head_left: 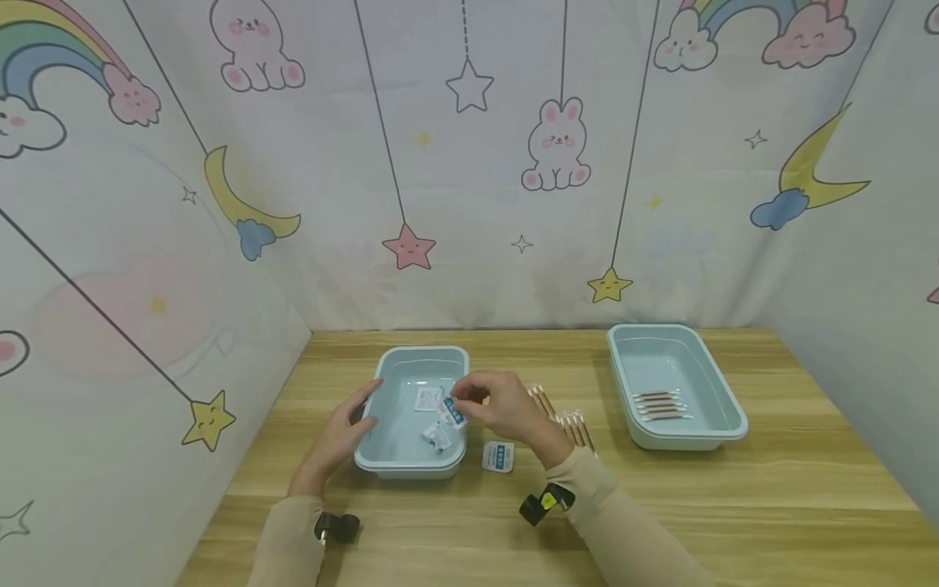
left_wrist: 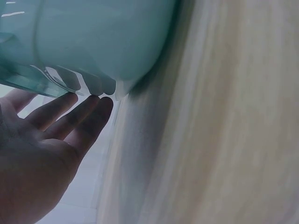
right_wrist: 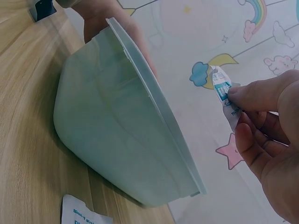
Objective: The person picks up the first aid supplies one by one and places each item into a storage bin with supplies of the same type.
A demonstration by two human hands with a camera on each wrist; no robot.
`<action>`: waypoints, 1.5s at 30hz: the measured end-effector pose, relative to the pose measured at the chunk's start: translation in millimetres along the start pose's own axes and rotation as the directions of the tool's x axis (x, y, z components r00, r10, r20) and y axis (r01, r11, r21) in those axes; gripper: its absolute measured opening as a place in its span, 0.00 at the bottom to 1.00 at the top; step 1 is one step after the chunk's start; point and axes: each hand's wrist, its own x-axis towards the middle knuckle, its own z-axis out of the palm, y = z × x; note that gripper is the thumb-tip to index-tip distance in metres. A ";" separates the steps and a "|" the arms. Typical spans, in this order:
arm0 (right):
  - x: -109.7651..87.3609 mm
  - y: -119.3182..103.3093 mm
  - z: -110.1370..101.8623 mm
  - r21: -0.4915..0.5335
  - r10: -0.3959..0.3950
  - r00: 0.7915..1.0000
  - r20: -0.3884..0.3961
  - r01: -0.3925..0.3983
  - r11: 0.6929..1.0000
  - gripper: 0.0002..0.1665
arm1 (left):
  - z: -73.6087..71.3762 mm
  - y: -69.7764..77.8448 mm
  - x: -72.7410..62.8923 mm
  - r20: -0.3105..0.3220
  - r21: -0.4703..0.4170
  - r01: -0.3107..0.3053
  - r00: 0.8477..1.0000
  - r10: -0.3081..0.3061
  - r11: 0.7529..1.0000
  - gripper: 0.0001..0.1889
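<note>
My right hand [head_left: 502, 403] pinches a small white-and-blue sachet [right_wrist: 222, 91] between thumb and fingers above the right rim of the left light-blue plastic basin [head_left: 392, 444]. In the right wrist view the sachet is held clear of the basin. Inside that basin lie a white square sachet [head_left: 428, 399] and a crumpled white sachet [head_left: 437, 438]. My left hand [head_left: 339, 432] is at the basin's left side, thumb and fingers spread; the left wrist view shows its extended fingertips against the outer wall. Another white-and-blue sachet [head_left: 498, 456] lies on the table just right of the basin.
Brown-stemmed cotton swabs in clear wrapping [head_left: 575, 428] lie on the table, partly behind my right wrist. A second light-blue basin [head_left: 722, 399] stands at the right with several wrapped swabs [head_left: 660, 405] inside. A patterned curtain [head_left: 484, 302] borders the wooden table's back edge.
</note>
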 end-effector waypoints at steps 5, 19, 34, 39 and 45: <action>0.3 0.0 1.6 0.014 0.000 1.000 -0.001 0.000 1.000 0.06 | 0.8 1.8 -1.5 -0.001 -0.003 0.019 1.000 -0.019 1.000 0.33; 2.5 0.2 5.0 0.033 0.004 1.000 0.002 -0.004 0.999 0.08 | 0.5 1.8 -3.1 -0.007 0.004 0.011 1.000 -0.011 1.000 0.33; 0.2 1.0 0.6 0.046 0.009 1.000 0.004 -0.009 0.999 0.09 | 1.0 -1.3 -1.9 -0.013 0.015 -0.009 1.000 0.009 1.000 0.33; -0.3 1.6 -0.2 0.045 0.012 1.000 0.009 -0.012 0.999 0.09 | 1.1 -1.8 -1.3 -0.011 0.015 -0.018 1.000 0.019 1.000 0.33; -1.2 1.8 -1.7 0.047 0.006 1.000 0.013 -0.007 0.999 0.09 | 1.4 -1.1 -1.2 -0.011 0.011 -0.021 1.000 0.021 1.000 0.33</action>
